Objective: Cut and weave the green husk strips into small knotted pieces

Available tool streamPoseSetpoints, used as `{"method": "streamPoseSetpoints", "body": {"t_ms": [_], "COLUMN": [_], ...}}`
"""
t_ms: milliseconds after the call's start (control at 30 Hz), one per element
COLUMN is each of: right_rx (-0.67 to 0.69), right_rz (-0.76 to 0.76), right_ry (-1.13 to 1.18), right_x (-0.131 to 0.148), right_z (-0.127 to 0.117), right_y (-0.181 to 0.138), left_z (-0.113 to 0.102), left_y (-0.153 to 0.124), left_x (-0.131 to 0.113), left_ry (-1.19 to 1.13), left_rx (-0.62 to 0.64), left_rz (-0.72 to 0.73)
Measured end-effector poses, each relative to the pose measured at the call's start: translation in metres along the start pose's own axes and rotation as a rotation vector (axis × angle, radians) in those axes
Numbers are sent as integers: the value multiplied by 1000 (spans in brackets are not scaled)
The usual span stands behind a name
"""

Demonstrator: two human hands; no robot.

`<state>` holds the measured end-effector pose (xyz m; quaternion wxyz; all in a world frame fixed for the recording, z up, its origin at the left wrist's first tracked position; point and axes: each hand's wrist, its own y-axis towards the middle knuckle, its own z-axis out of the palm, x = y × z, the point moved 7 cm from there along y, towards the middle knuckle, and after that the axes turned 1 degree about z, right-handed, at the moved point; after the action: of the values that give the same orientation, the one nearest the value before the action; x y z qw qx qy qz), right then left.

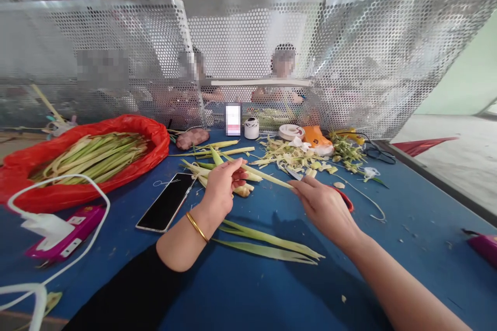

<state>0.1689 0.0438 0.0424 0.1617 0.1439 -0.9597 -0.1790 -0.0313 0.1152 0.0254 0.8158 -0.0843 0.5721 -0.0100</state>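
A long pale green leaf strip [269, 178] stretches between my two hands above the blue table. My left hand [223, 186], with a gold bangle at the wrist, is closed on its left part. Its right end is pinched in the fingers of my right hand [324, 207]. Behind my right hand show a metal blade [289, 170] and a red handle [344, 197]; whether the hand touches this tool I cannot tell. Leafy pale stalks [244, 190] lie beyond my left hand. Loose green leaves [272, 243] lie on the table below both hands.
Left stand a red plastic bag [155, 134] of long green leaves, a phone [166, 201] and a purple power strip [83, 227] with a white cable. Trimmings [287, 155], a tape roll [291, 132] and a white jar [251, 128] lie ahead. People sit behind a perforated metal screen [248, 31].
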Motion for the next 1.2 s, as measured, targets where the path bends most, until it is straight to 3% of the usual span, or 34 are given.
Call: {"method": "streamPoseSetpoints", "body": {"t_ms": [133,333,467,567,767,1033,1200], "right_rx": [65,131,396,552,648,678,670], "right_rz": [-26,19,-68,-125,-98,-193,41], "right_ry": [-90,59,279,197,-3,31,192], "right_x": [2,2,17,27,33,45,26], "right_z": [5,-4,12,26,38,45,41], "right_y": [0,-3,-12,-23,-31,-38,-31], "left_z": [1,-14,-42,-53,-36,-17,0], "left_y": [0,13,24,27,31,28,15], "left_x": [-1,-20,-57,-75,-56,-37,-33], "left_ry": [0,16,13,66,126,299,375], "left_rx": [15,-87,-272,-329,-138,31,110], "left_rz": [14,130,363,463,337,275,302]}}
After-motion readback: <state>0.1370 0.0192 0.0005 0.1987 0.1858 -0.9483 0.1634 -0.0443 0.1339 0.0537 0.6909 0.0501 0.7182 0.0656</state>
